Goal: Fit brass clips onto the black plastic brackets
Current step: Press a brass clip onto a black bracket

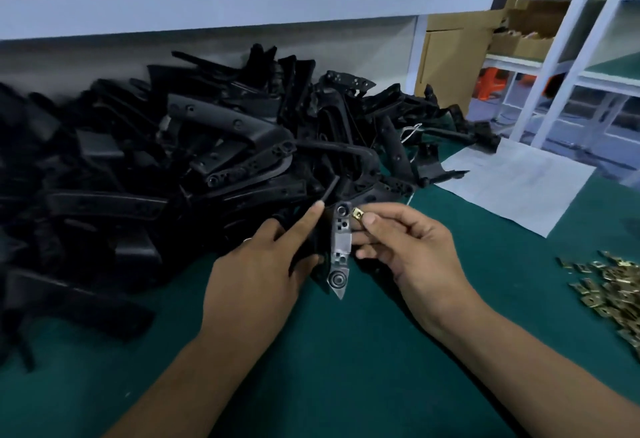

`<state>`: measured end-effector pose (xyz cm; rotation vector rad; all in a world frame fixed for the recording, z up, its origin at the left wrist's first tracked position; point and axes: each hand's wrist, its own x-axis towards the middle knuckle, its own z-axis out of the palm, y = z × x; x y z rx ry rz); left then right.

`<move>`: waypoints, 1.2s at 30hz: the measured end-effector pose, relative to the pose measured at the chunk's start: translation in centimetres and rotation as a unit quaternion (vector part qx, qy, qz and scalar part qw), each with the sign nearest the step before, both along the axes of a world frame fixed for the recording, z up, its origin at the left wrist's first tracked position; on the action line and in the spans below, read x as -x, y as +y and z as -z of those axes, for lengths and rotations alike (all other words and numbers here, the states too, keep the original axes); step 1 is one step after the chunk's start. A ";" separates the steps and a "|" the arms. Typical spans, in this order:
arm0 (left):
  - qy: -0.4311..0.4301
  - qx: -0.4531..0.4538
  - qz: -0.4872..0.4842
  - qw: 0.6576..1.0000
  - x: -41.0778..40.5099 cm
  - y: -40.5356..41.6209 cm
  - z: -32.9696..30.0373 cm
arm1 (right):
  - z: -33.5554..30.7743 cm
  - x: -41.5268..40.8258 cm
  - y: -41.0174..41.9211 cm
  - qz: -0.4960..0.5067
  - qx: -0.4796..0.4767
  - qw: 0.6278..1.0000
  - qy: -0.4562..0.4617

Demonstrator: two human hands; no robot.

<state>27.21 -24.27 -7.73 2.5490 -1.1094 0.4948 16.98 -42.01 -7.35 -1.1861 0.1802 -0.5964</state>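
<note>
Right hand [412,247] pinches clip [357,214] just right of upright bracket's [341,247] top hole (left hand [263,264] grips bracket).

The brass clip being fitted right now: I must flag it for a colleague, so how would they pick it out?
Start at the big pile of black brackets on the green mat. At its near edge, the left hand holds one bracket upright. The clip is pinched by the right hand beside that bracket's top end, alone, unlike the loose clips heaped at far right.
</note>
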 end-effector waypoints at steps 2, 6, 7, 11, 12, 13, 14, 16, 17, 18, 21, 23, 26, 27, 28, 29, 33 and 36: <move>0.004 0.000 -0.009 1.000 0.0 0.0 0.1 | 0.1 -0.1 -0.2 -0.009 0.002 1.000 0.003; -0.002 0.006 -0.003 1.000 -0.1 0.0 0.3 | 0.6 -0.3 -0.1 -0.009 0.056 0.998 0.000; 0.000 0.010 0.001 1.000 -0.1 0.0 0.3 | 0.6 -0.3 -0.2 -0.008 0.057 0.998 -0.004; 0.021 0.014 -0.001 1.000 0.2 0.1 0.0 | 0.5 -0.1 -0.2 -0.008 0.050 0.999 -0.017; 0.023 0.014 -0.001 1.000 0.2 0.1 -0.1 | 0.4 -0.1 -0.2 -0.007 0.050 0.999 -0.018; 0.022 0.013 0.000 1.000 0.2 0.2 -0.1 | 0.4 0.0 -0.1 -0.004 0.053 0.998 -0.019; 0.021 0.011 0.002 1.000 0.2 0.1 -0.1 | 0.4 0.1 -0.1 0.000 0.061 0.998 -0.021; 0.014 0.008 0.002 1.000 0.3 0.2 -0.1 | 0.3 0.2 0.0 0.007 0.097 0.995 -0.023; 0.009 0.008 0.000 1.000 0.3 0.2 -0.1 | 0.2 0.2 0.1 0.009 0.119 0.993 -0.023; 0.007 0.008 -0.001 1.000 0.4 0.3 -0.1 | 0.2 0.2 0.3 0.014 0.136 0.990 -0.022; 0.009 0.015 -0.002 1.000 0.4 0.3 -0.2 | 0.1 0.2 0.5 0.040 0.139 0.989 -0.013; 0.015 0.022 -0.004 1.000 0.5 0.2 -0.3 | 0.0 0.2 0.4 0.048 0.119 0.992 -0.009; 0.012 0.023 0.002 1.000 0.5 0.2 -0.3 | 0.1 0.2 0.3 0.044 0.117 0.992 -0.008; 0.010 0.021 0.003 1.000 0.5 0.2 -0.2 | 0.1 0.2 0.3 0.041 0.126 0.991 -0.009; 0.010 0.018 0.003 1.000 0.5 0.2 -0.2 | 0.2 0.2 0.3 0.038 0.135 0.990 -0.009; 0.012 0.015 0.003 1.000 0.5 0.3 -0.3 | 0.2 0.2 0.3 0.037 0.142 0.989 -0.008; 0.014 0.012 0.005 1.000 0.4 0.3 -0.2 | 0.3 0.2 0.1 0.026 0.150 0.988 -0.012; 0.039 0.034 0.028 0.998 0.4 0.4 -0.1 | -0.2 0.5 -0.4 -0.045 0.085 0.995 -0.017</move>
